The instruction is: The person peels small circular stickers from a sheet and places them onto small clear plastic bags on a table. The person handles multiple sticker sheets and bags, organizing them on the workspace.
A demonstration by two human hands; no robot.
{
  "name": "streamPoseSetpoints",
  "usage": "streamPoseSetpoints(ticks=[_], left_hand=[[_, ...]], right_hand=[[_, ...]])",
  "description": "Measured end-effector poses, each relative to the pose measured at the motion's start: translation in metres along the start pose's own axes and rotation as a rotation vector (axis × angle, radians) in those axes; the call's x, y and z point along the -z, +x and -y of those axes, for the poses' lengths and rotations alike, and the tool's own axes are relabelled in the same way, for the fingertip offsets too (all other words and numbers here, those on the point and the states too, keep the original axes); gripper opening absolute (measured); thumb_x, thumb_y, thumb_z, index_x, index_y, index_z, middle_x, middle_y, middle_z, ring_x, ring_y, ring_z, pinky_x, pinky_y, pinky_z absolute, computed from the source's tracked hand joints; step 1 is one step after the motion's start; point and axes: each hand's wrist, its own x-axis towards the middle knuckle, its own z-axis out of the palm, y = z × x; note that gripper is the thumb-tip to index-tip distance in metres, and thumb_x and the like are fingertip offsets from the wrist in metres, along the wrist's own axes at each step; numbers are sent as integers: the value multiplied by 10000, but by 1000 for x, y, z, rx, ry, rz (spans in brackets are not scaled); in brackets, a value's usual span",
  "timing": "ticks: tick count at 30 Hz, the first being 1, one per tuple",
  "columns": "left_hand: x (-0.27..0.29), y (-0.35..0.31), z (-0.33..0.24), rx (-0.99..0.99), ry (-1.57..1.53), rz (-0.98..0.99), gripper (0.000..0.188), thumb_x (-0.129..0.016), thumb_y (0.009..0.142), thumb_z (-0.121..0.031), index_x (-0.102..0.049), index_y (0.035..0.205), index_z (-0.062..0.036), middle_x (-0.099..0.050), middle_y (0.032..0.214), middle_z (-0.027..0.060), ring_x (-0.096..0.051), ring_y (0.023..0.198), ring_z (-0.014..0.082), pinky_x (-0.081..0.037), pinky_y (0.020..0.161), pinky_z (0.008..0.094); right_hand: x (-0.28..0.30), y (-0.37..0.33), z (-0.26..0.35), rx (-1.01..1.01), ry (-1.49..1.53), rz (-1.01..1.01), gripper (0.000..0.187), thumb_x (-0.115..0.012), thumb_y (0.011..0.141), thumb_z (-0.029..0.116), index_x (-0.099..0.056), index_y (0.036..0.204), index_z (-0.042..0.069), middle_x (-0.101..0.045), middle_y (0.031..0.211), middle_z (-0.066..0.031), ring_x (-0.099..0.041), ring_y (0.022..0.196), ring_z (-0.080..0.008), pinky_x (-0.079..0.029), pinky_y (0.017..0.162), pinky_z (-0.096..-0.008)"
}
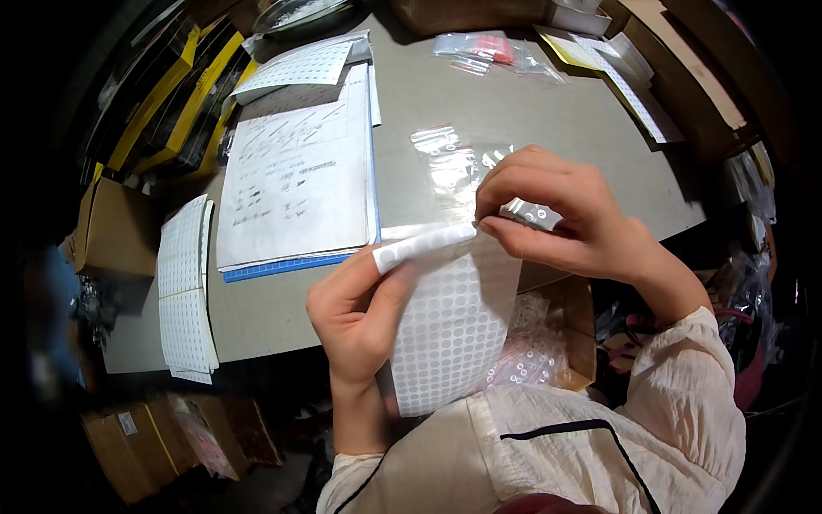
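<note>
The sheet (449, 343) of pale round stickers hangs between the person's two hands, its long axis running from about one o'clock down to seven, its top edge folded over in a strip. The left hand (349, 317) is at the sheet's ten o'clock, thumb and fingers closed on the strip's left end. The right hand (604, 214), at two o'clock, has its fingertips pinched narrow on the strip's right end; from here I can't tell whether a loose sticker sits between them. Both hands touch it, so neither is nearer. Small bags (454, 163) lie at twelve o'clock, papers (287, 184) at ten.
</note>
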Motion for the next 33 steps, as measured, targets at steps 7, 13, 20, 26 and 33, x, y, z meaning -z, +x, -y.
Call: streamPoseSetpoints(ticks=[7,13,20,26,33], left_hand=[[4,-3,3,-53,-168,-27,221,-634,843,98,-732,1041,105,-713,917,93,-626,823,121,-474,752,235],[9,-1,3,-59,-186,29,204,-634,798,83,-735,975,91,-672,877,89,-597,798,127,-431,732,230],[12,0,3,-46,-70,69,180,-633,759,79,-731,909,85,-640,847,76,-576,788,140,-401,719,240],[9,2,0,-4,-95,86,184,-623,746,78,-723,900,91,-647,843,88,-576,782,142,-412,714,246],[7,3,-1,18,-86,80,175,-637,758,52,-724,904,92,-644,824,84,-567,750,137,-410,691,245]], right_hand=[[36,11,-32,-239,291,-210,151,-694,971,143,-700,1034,7,-712,955,-55,-674,957,-129,-519,918,-291],[68,-4,-68,-217,276,-338,231,-669,998,253,-713,1058,35,-728,982,-58,-703,982,-146,-521,995,-323],[87,-22,-105,-273,115,-353,278,-674,999,219,-700,1103,-37,-714,1024,-72,-670,1016,-129,-512,963,-276],[131,-26,-158,-448,69,-338,211,-660,1003,219,-683,1014,9,-679,1279,-113,-613,1143,-121,-468,1019,-286],[109,2,-168,-438,-24,-78,153,-678,921,168,-650,925,17,-668,1311,-142,-596,1062,-121,-471,909,-281]])
